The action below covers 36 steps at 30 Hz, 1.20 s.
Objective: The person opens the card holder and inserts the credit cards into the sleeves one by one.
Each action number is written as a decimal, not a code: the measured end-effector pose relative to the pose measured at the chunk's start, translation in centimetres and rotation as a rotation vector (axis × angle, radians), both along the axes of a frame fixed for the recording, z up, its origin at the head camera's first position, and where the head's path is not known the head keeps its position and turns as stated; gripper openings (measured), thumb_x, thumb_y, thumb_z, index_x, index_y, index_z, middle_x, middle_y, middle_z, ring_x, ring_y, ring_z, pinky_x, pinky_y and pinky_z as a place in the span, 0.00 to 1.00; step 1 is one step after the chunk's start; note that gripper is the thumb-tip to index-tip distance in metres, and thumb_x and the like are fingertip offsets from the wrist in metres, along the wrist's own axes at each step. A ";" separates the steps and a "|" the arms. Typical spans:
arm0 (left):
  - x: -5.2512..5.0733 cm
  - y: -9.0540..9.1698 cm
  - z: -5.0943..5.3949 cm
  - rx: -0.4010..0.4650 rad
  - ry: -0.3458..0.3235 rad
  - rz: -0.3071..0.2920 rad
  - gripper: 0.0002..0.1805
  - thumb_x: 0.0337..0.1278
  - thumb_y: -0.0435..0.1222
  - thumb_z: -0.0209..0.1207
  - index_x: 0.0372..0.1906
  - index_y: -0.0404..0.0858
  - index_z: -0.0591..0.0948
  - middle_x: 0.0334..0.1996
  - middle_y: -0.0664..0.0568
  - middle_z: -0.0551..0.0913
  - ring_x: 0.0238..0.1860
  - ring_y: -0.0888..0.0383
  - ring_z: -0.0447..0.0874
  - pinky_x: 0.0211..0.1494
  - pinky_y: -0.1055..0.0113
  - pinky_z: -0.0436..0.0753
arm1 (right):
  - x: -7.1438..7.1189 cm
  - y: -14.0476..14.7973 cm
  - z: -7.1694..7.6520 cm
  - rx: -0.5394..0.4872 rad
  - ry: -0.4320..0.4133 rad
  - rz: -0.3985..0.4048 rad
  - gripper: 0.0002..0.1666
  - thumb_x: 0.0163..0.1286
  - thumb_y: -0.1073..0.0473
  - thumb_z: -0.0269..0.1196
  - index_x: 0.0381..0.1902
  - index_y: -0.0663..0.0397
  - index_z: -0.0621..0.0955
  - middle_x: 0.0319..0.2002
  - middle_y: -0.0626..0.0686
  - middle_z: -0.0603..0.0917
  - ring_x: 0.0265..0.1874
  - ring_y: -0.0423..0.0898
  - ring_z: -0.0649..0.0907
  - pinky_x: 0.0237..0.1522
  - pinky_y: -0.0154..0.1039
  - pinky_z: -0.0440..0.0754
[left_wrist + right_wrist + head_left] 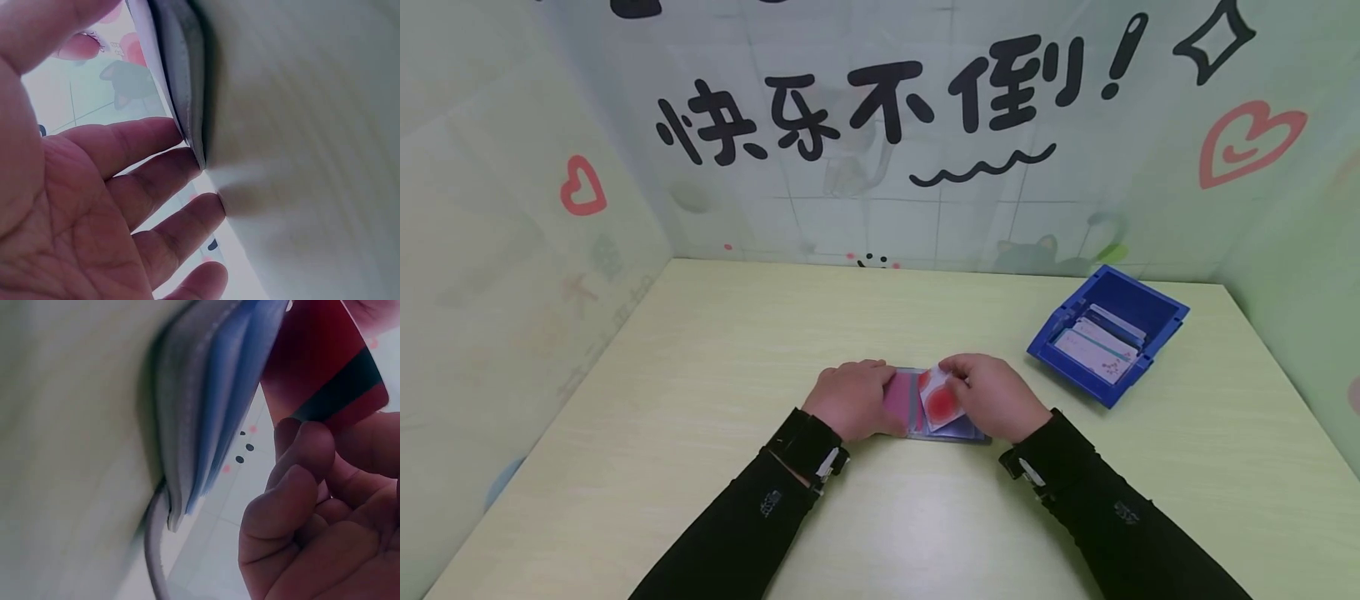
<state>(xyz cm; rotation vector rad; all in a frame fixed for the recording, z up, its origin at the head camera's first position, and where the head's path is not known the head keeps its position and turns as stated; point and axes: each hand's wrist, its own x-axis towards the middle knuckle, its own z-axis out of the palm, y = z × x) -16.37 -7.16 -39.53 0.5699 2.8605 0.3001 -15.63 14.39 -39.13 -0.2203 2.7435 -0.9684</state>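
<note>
A card holder (898, 398) lies opened on the table, with pink on its left side and bluish-purple sleeves on its right. My left hand (853, 400) grips its left end, thumb and fingers at the edges; the left wrist view shows several fingertips (190, 156) against the grey cover (187, 69). Above the right side, my right hand (992, 396) pinches a card (942, 402), white with red blots on its upper face. Seen from the right wrist, the card's underside is red with a dark stripe, and the holder's blue sleeves (228, 394) stand fanned beside it.
An opened blue plastic box (1086, 387) rests at the back right of the pale wooden table (730, 350), with several cards (1097, 350) inside. A grey strap (153, 544) hangs by the holder in the right wrist view. Printed walls (865, 225) enclose the back and sides.
</note>
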 end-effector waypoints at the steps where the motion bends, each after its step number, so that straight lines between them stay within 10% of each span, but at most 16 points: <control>1: 0.0 0.0 0.0 -0.001 0.000 0.000 0.42 0.50 0.57 0.75 0.69 0.44 0.80 0.65 0.51 0.83 0.54 0.51 0.82 0.57 0.47 0.81 | 0.0 -0.1 0.0 0.007 0.001 0.005 0.23 0.81 0.59 0.56 0.69 0.58 0.80 0.67 0.59 0.82 0.66 0.56 0.81 0.71 0.57 0.77; 18: 0.2 -0.2 0.2 -0.002 0.005 -0.008 0.42 0.52 0.57 0.74 0.71 0.43 0.79 0.67 0.50 0.82 0.59 0.48 0.83 0.60 0.44 0.81 | 0.9 -0.5 0.6 0.173 0.024 0.185 0.36 0.72 0.55 0.69 0.72 0.65 0.75 0.61 0.60 0.85 0.58 0.55 0.84 0.66 0.54 0.82; 36: 0.1 0.0 0.2 0.022 0.006 -0.018 0.34 0.50 0.55 0.75 0.61 0.43 0.84 0.52 0.51 0.87 0.43 0.50 0.81 0.51 0.51 0.82 | 1.5 -1.4 0.5 0.229 0.041 0.162 0.36 0.67 0.56 0.74 0.69 0.67 0.78 0.60 0.64 0.82 0.56 0.56 0.83 0.63 0.52 0.84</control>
